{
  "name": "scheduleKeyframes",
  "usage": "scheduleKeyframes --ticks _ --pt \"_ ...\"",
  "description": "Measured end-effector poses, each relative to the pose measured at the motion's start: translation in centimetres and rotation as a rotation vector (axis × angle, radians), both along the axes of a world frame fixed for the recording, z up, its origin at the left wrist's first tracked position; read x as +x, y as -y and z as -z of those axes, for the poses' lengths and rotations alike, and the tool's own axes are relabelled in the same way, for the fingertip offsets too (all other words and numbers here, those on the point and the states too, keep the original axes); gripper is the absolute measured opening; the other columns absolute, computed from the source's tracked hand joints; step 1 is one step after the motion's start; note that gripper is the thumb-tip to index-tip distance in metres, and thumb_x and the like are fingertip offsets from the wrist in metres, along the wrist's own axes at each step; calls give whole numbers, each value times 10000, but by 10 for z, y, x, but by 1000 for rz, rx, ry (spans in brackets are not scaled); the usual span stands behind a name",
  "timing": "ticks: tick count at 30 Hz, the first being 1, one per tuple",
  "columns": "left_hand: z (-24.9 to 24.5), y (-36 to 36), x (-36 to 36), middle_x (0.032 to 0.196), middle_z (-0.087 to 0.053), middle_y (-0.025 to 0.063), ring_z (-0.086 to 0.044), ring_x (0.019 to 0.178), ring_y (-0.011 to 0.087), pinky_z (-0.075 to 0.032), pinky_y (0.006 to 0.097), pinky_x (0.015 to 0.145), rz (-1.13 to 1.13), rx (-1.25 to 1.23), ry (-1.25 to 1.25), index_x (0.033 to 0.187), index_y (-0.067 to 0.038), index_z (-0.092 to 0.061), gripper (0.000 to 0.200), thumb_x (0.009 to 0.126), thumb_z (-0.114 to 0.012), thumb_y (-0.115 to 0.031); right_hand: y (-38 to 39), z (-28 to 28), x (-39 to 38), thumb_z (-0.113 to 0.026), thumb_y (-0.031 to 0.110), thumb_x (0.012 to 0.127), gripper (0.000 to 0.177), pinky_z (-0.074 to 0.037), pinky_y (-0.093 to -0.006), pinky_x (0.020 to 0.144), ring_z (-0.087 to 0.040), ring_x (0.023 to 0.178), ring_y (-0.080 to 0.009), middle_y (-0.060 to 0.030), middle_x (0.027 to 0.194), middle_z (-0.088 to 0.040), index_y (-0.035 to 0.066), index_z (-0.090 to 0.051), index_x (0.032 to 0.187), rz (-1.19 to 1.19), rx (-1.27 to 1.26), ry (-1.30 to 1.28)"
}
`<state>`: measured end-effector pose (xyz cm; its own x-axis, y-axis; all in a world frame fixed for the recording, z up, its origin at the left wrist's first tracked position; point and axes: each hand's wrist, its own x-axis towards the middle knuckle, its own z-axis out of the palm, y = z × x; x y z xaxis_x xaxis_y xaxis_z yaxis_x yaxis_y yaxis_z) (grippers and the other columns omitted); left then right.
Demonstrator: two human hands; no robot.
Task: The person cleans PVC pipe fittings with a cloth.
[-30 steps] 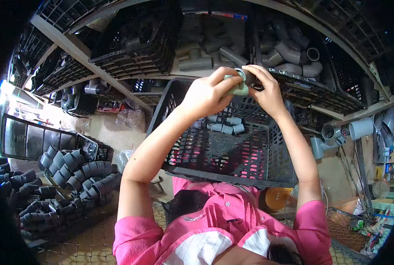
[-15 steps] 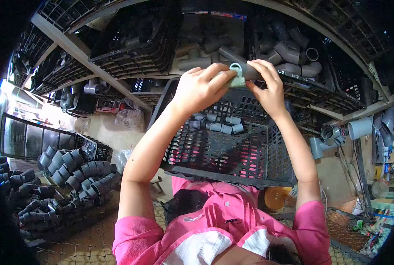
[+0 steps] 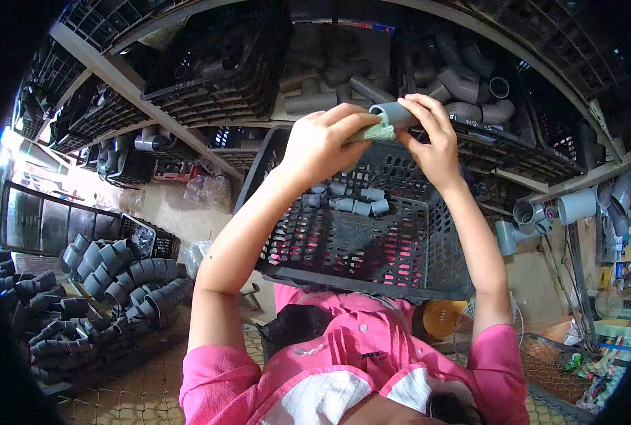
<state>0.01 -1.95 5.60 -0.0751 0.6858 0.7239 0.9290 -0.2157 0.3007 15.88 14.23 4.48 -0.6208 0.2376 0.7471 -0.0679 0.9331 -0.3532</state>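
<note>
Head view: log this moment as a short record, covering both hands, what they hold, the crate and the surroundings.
Right hand: holds a grey fitting
Left hand: holds a green cloth at the fitting's open end
Crate: black, slotted, below the hands
Crate contents: small grey pieces, toward the far side
Behind: shelf with more black crates
Picture left: pile of grey fittings
Clothing: pink sleeves

The grey pipe fitting (image 3: 394,114) looks like smooth plastic with a faint sheen, while the green cloth (image 3: 379,132) is rough-textured and matt. The black crate (image 3: 358,282) appears to be dull plastic, the pink shirt (image 3: 354,333) matt fabric, the clear bag (image 3: 209,193) thin, glossy plastic.
</note>
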Motion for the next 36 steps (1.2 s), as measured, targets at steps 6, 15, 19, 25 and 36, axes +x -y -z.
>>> scheduleKeyframes --ticks 6,15,19,25,36 --pt "-5 -2 -3 989 -661 100 -669 876 292 -543 350 756 9 119 226 1031 -75 -659 316 724 -733 -87 11 0 -4 -793 181 784 477 -508 -352 905 -622 1095 -238 -95 1181 -653 105 -613 1219 58 -100 77" --pt "-4 3 -4 979 -669 98 -675 837 286 -551 350 700 -77 150 -38 1031 -69 -662 440 610 -790 -70 3 12 -6 -609 452 947 576 -457 -410 1010 -588 1123 -205 -99 1215 -581 46 -462 1328 -462 -1438 -47" --pt "1 0 -6 993 -647 -9 -649 728 174 -502 292 618 -65 216 -153 1063 -143 -656 489 600 -807 -181 12 -3 -4 -613 469 939 524 -448 -389 1020 -595 1103 -172 -94 1138 -629 51 -531 1245 -470 -1551 -140" --pt "-1 0 -1 985 -640 -25 -633 690 125 -461 274 579 -39 175 -278 1054 -158 -651 453 625 -786 -210 2 9 1 -659 347 934 380 -518 -313 936 -630 1023 -148 -82 1094 -651 67 -581 1178 -493 -1593 -71" --pt "4 -3 -7 941 -658 -37 -641 663 141 -481 285 589 -88 95 -273 1052 -173 -672 347 715 -754 -172 2 9 -3 -675 316 923 386 -507 -336 993 -609 1075 -171 -90 1140 -623 54 -569 1187 -555 -1625 -144"
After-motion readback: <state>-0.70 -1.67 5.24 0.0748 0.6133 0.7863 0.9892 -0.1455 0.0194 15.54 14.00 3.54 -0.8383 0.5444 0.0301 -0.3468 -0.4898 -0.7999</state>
